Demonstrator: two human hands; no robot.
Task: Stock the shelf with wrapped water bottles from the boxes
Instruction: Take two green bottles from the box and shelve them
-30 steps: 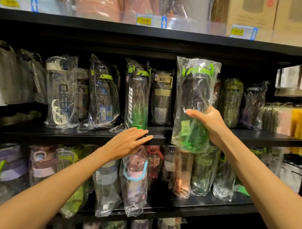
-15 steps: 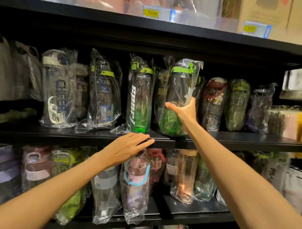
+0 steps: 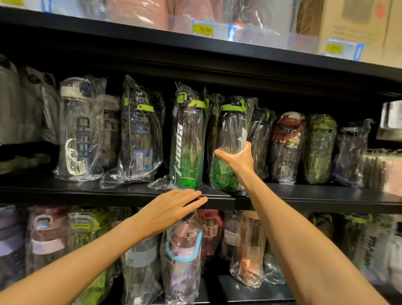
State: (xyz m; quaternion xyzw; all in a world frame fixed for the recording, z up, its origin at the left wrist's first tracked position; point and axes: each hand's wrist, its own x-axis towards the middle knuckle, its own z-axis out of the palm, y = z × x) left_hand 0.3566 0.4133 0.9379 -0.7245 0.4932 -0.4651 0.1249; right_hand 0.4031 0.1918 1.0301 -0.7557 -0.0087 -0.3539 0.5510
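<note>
Standing upright on mid shelf (image 3: 304, 197), wrapped green bottle (image 3: 231, 139) sits just right of matching bottle (image 3: 188, 148). Right hand (image 3: 238, 160) wraps its body, prob. steadying. Left hand (image 3: 167, 212) flat, fingers spread, bracing shelf edge.

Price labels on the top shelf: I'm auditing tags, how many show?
3: the 23 00 label mid-shelf, a blurred label at right, a cropped label top left. More may lie off-frame.

Black metal shop shelving (image 3: 304, 197) in tiers, with yellow price tags (image 3: 204, 29) on the upper edge.
</note>
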